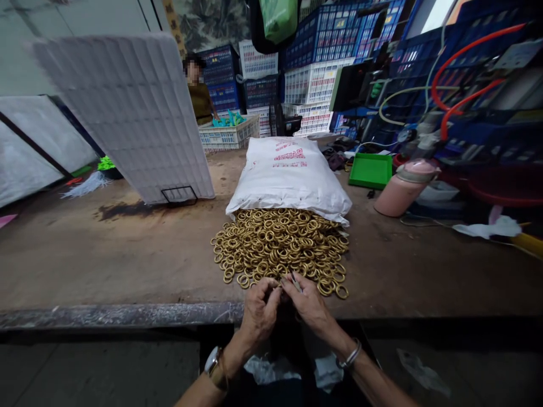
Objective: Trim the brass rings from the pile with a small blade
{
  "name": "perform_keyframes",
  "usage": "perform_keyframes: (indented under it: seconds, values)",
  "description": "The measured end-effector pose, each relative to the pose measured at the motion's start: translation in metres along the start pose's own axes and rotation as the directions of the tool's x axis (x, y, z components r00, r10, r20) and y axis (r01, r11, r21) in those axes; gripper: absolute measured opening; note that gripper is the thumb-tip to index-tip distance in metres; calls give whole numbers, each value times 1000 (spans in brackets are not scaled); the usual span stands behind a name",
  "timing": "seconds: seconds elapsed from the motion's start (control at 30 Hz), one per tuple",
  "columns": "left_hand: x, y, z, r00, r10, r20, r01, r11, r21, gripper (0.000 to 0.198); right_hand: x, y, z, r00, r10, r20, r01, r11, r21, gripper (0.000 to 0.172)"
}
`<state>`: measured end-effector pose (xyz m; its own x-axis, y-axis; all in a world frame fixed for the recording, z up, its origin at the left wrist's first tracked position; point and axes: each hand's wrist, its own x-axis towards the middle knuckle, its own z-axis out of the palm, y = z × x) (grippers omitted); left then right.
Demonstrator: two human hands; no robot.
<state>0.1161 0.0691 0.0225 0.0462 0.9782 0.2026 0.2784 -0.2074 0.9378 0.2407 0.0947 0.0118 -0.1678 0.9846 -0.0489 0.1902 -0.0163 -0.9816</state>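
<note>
A heap of brass-coloured rings (280,243) spills onto the table from the mouth of a white woven sack (288,169) with red print. At the near edge of the heap, my left hand (261,306) pinches a single ring between thumb and fingers; most of it is hidden by the fingertips. Close beside it, my right hand (311,302) is closed around a small slim tool (296,282), pale with a dark end, whose exact kind I cannot make out. The thumbs of both hands nearly meet over the table's front edge.
On the brown table (127,265), a tall pale ribbed panel (131,118) stands left on a wire stand. At right are a green tray (370,170) and a pink bottle (405,189). Behind, a person (199,99) is near a white crate (227,135); stacked crates (318,62) rise beyond.
</note>
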Motion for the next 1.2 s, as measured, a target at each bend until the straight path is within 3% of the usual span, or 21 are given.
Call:
perform_keyframes:
  seconds: [0.13,0.3,0.4,0.5,0.57,0.63,0.73,1.0,1.13,1.2]
  values:
    - [1,9,-2,956,-282,86,295,920,-258,19,0,-8,1,999,-34,-27,33,998,-54,26]
    - [3,13,-7,913,-364,185,408,827,-386,31,1,-10,2,998,-57,-14,55,994,-95,26]
    - [1,12,-9,912,-364,189,410,797,-443,32,1,-6,1,998,-54,-32,49,988,-144,28]
    - [-1,10,-10,919,-359,161,391,786,-479,31,-1,-1,0,992,-120,-48,98,940,-326,22]
    - [-3,10,-10,922,-358,151,384,782,-492,31,-4,2,0,985,-173,14,161,882,-442,13]
    - [-3,11,-11,923,-353,151,380,780,-497,31,-7,3,1,977,-192,92,212,836,-507,20]
    - [-4,11,-12,926,-346,149,373,784,-497,30,-9,2,3,972,-189,141,236,803,-548,27]
    - [-8,6,-12,952,-294,84,299,839,-455,29,-8,-7,6,971,-143,192,233,746,-624,27]
    - [-18,21,-19,971,-234,51,234,877,-419,27,-4,-9,4,975,-137,177,220,728,-649,19]
    - [-24,30,-22,977,-187,99,211,877,-431,25,0,-10,3,983,-142,116,183,730,-659,16]
